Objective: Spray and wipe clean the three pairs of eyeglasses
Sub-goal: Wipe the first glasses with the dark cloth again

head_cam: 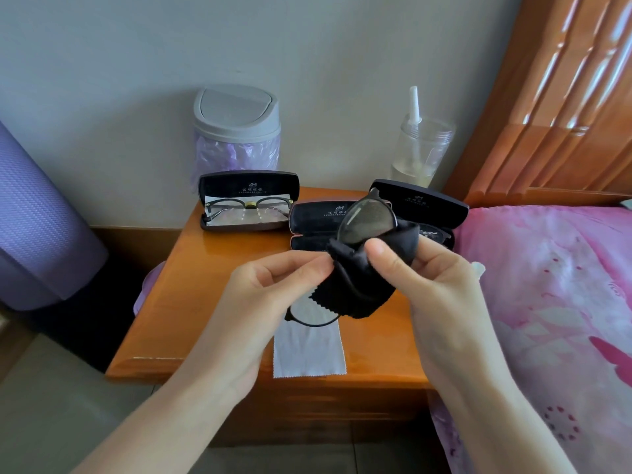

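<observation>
Above the nightstand (205, 285), left hand (273, 285) is pinching the cloth (359, 289), right hand (431, 268) is clasping it around the glasses (367, 218); their long axis is running upright, bare upper lens just above the right thumb.

Bin (237, 131) behind left case (248, 203); jar (422, 148) (sprayer (414, 104) inside, seemingly) behind right case (424, 203); both on nightstand (205, 285).

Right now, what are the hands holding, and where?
The eyeglasses, through a black cloth; left hand and right hand pinch near the middle, between lenses.
</observation>
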`<state>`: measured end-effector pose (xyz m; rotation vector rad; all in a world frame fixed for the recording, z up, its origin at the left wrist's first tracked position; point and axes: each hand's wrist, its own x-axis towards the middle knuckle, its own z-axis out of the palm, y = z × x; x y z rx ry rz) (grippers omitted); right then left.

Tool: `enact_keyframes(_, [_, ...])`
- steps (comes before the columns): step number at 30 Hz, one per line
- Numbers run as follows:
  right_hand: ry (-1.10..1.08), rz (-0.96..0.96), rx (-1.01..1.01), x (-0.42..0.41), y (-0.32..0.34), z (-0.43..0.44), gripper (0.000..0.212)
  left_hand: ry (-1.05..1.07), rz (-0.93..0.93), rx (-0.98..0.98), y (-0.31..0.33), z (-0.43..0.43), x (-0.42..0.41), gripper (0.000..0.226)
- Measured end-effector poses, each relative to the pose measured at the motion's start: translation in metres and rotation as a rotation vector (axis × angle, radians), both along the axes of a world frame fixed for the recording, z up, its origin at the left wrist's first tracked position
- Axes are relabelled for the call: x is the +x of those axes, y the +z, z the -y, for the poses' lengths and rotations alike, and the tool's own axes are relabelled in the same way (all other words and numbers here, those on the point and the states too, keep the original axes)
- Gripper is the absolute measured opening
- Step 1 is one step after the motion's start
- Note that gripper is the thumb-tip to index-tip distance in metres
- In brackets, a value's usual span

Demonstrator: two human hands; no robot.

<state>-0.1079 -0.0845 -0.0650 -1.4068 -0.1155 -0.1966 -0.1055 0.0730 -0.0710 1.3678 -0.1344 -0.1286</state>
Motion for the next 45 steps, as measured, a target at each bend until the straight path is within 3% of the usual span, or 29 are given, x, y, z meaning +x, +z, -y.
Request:
enact_keyframes(4, [-0.001,-0.012,-0.093,0.002,-0.004,-0.001,0.031,0.013,0.055,0.058,0.001,0.001,-0.001,0.025])
enact_keyframes(10, [0.032,-0.032,-0.023,0.003,-0.001,-0.008,0.031,-0.005,0.205,0.264,0.007,0.001,-0.002,0.011])
enact_keyframes(20, [-0.064,-0.067,0.164,0.007,0.016,-0.012,0.032,0.012,0.179,0.257,0.001,0.006,-0.004,0.009])
enact_keyframes(27, [0.030,-0.063,-0.032,0.001,0.009,-0.010,0.031,0.037,0.201,0.251,0.003,0.003,-0.005,0.024])
enact_keyframes(33, [0.114,-0.088,-0.157,-0.002,0.009,0.000,0.029,0.049,0.192,0.272,0.001,0.003,-0.005,0.009])
enact_keyframes(36, [0.103,-0.073,-0.143,0.000,0.008,0.000,0.027,0.037,0.207,0.291,0.002,0.003,-0.006,0.021])
enact_keyframes(41, [0.034,-0.043,0.022,0.006,0.010,-0.001,0.027,0.014,0.193,0.329,0.004,0.005,-0.007,0.019])
enact_keyframes(43, [-0.015,-0.053,0.065,0.007,0.011,0.001,0.029,0.030,0.174,0.342,0.003,0.007,-0.006,0.007])
enact_keyframes(45, [-0.059,-0.067,0.065,0.008,0.010,0.003,0.030,0.049,0.163,0.332,0.002,0.007,-0.006,0.013])
